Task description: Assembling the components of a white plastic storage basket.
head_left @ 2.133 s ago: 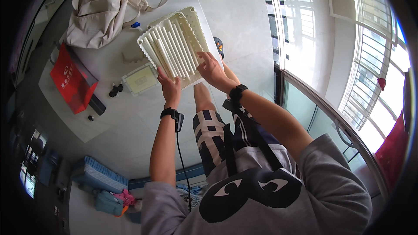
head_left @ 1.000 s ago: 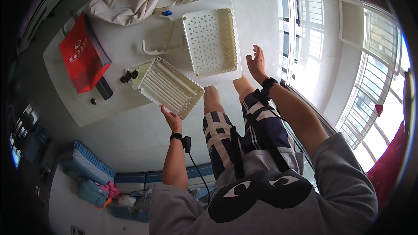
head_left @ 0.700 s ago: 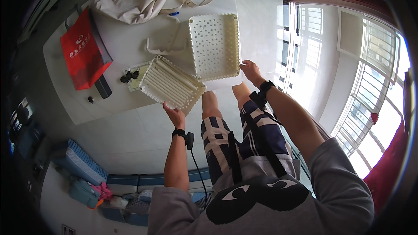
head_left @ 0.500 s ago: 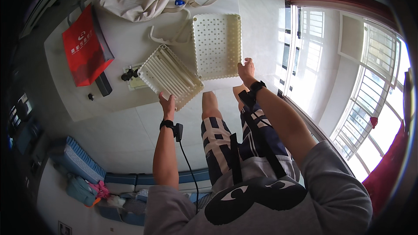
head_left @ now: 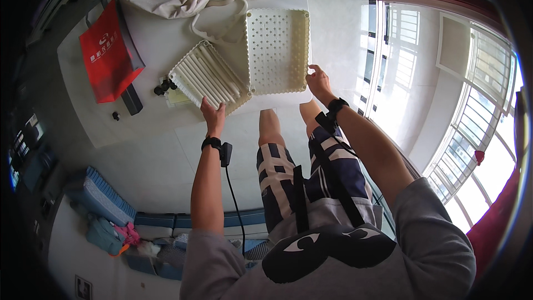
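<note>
Over the pale table point(head_left: 161, 44), left of center frame, one cream tray point(head_left: 237, 99) already carries white rods point(head_left: 205, 75), its lower edge held between the left hand's point(head_left: 213, 116) thumb and fingers. Rightward, a perforated tray point(head_left: 275, 53) shows none; the half-curled right hand point(head_left: 318, 82) meets its rim, grip unclear. Curved pieces point(head_left: 223, 39) lie loose above.

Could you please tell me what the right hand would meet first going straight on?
The right hand would probably meet the right tray at its side edge; they seem to touch, though depth is unclear.
</note>
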`<action>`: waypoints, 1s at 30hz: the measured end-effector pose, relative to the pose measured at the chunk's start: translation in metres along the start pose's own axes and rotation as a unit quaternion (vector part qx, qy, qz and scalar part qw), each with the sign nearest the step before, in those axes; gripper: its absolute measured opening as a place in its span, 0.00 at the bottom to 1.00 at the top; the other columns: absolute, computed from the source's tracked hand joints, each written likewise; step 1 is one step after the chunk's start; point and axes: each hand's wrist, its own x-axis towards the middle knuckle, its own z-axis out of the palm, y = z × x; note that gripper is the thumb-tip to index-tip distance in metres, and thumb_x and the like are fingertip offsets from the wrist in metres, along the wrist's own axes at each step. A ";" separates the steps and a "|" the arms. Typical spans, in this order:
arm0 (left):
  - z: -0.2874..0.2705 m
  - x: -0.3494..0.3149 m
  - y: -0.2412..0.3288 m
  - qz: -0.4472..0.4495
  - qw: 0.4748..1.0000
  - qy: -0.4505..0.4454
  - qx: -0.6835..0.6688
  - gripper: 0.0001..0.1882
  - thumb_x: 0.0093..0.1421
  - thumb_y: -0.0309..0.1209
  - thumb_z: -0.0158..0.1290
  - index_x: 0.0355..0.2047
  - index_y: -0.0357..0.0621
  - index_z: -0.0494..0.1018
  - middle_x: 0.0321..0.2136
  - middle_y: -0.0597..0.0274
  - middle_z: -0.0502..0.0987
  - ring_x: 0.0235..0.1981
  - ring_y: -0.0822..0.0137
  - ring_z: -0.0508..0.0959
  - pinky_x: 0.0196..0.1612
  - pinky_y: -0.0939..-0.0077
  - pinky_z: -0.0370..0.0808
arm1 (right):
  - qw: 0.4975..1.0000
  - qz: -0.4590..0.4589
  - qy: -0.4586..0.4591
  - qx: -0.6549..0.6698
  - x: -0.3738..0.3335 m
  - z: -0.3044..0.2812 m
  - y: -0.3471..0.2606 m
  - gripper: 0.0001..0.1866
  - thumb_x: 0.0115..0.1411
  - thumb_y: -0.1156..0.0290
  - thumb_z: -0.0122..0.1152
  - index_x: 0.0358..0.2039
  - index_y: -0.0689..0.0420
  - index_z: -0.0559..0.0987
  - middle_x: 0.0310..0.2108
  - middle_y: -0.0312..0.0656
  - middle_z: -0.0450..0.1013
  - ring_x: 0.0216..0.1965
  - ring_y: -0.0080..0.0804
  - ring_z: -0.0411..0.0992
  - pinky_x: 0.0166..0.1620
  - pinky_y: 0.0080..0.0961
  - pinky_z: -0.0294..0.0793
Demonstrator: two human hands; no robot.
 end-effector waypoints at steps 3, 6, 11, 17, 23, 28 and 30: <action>0.007 0.009 0.009 0.008 0.994 0.033 0.101 0.43 0.50 0.39 0.60 0.61 0.42 0.50 0.55 0.37 0.56 0.55 0.40 0.60 0.56 0.52 0.62 | 0.999 0.010 -0.006 0.044 -0.006 -0.004 0.000 0.22 0.54 0.67 0.52 0.50 0.56 0.73 0.36 0.48 0.75 0.38 0.40 0.74 0.43 0.32 0.72; 0.017 0.020 0.010 -0.041 0.995 0.026 0.083 0.46 0.48 0.41 0.61 0.62 0.43 0.48 0.56 0.36 0.54 0.55 0.38 0.60 0.55 0.49 0.62 | 0.999 0.004 -0.002 0.053 -0.006 -0.004 0.000 0.23 0.54 0.66 0.53 0.52 0.56 0.71 0.36 0.46 0.75 0.38 0.39 0.74 0.42 0.31 0.72; 0.022 0.035 0.031 -0.205 0.978 0.011 0.027 0.58 0.43 0.62 0.59 0.64 0.46 0.42 0.59 0.32 0.48 0.57 0.33 0.58 0.54 0.47 0.64 | 0.997 -0.014 -0.050 0.061 0.003 -0.004 0.010 0.23 0.54 0.65 0.53 0.51 0.57 0.70 0.36 0.47 0.75 0.38 0.40 0.74 0.42 0.31 0.72; 0.039 0.043 0.067 -0.247 0.966 0.004 0.082 0.62 0.41 0.65 0.59 0.64 0.43 0.41 0.59 0.29 0.47 0.55 0.32 0.62 0.52 0.45 0.66 | 0.990 0.003 -0.105 0.093 0.026 -0.008 0.030 0.25 0.54 0.65 0.52 0.53 0.59 0.68 0.37 0.47 0.76 0.37 0.36 0.74 0.42 0.29 0.72; 0.051 0.041 0.077 -0.251 0.948 0.013 0.194 0.60 0.43 0.56 0.61 0.63 0.42 0.36 0.57 0.29 0.49 0.54 0.34 0.63 0.49 0.44 0.68 | 0.980 0.007 -0.186 0.066 0.028 -0.009 0.020 0.26 0.55 0.66 0.51 0.54 0.61 0.67 0.32 0.45 0.76 0.30 0.28 0.76 0.38 0.24 0.73; 0.053 0.037 0.077 -0.152 0.975 0.038 0.161 0.44 0.49 0.40 0.58 0.58 0.37 0.45 0.45 0.33 0.61 0.42 0.36 0.70 0.45 0.51 0.70 | 0.971 0.037 -0.206 0.112 0.033 -0.023 0.015 0.24 0.56 0.68 0.50 0.53 0.62 0.68 0.31 0.43 0.76 0.30 0.28 0.76 0.35 0.24 0.73; 0.051 0.033 0.074 -0.111 0.990 0.065 0.064 0.39 0.52 0.37 0.54 0.57 0.34 0.46 0.45 0.33 0.61 0.42 0.35 0.70 0.45 0.49 0.70 | 0.962 0.068 -0.209 0.163 0.025 -0.029 0.016 0.23 0.56 0.69 0.50 0.52 0.62 0.68 0.32 0.43 0.75 0.30 0.28 0.76 0.34 0.24 0.73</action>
